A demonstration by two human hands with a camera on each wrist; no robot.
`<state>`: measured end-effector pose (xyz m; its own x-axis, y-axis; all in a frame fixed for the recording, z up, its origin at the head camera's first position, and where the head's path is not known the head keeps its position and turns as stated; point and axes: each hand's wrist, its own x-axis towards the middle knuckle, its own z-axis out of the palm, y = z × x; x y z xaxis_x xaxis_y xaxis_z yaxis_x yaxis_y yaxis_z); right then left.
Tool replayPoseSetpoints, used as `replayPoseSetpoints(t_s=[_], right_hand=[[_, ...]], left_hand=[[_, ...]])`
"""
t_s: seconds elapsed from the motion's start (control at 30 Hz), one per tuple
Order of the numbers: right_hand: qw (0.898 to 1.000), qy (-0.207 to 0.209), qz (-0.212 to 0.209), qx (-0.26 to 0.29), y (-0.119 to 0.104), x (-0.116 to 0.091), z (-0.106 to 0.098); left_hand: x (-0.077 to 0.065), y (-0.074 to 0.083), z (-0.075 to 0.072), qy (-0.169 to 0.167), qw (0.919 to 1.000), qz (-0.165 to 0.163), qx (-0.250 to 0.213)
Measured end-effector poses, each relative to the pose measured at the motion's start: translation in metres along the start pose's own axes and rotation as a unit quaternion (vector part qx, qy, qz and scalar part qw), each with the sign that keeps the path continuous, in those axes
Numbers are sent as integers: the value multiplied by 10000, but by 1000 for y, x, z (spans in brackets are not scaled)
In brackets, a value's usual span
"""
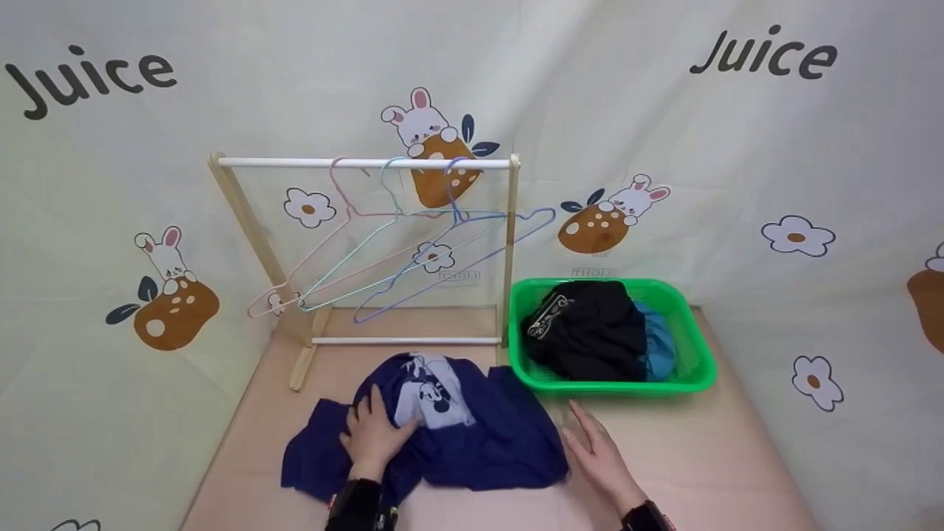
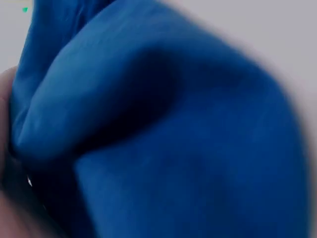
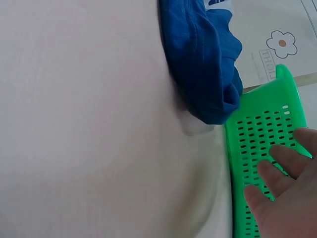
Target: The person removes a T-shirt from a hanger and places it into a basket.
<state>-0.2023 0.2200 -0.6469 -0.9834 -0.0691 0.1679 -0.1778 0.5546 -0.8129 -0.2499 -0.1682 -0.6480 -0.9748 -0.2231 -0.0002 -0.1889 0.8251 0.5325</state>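
A navy blue shirt (image 1: 494, 435) with a white cartoon print lies rumpled on the table. On its left part rests my left hand (image 1: 375, 435), fingers spread and thumb pointing right. Blue cloth (image 2: 198, 148) in raised folds fills most of the left wrist view, with a sliver of the hand at the left edge. My right hand (image 1: 601, 457) is just right of the shirt, its fingers extended and holding nothing. In the right wrist view its fingers (image 3: 277, 181) overlap the perforated side of a green basket (image 3: 262, 134).
Behind the shirt stands a wooden rack with a white rail (image 1: 287, 162). Pink, mint and blue hangers (image 1: 413, 295) hang from it. The green basket (image 1: 704, 361) at the right holds a black garment (image 1: 597, 332) and a blue one (image 1: 658, 343). Printed cloth walls enclose the table (image 1: 700, 457).
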Motion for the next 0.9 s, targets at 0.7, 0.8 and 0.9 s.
replayPoseSetpoints(t_s=[0.7, 0.8, 0.9], right_hand=[[9930, -894, -759, 146, -42, 14, 38], [9909, -896, -980, 209, -49, 16, 44], [9888, -882, -1162, 318, -57, 20, 49]], left_hand=[[-29, 21, 0, 1359, 9651, 1627, -1540], [-37, 32, -3, 1448, 9508, 1969, -1904], [-44, 45, -5, 1496, 9374, 2349, -2091]])
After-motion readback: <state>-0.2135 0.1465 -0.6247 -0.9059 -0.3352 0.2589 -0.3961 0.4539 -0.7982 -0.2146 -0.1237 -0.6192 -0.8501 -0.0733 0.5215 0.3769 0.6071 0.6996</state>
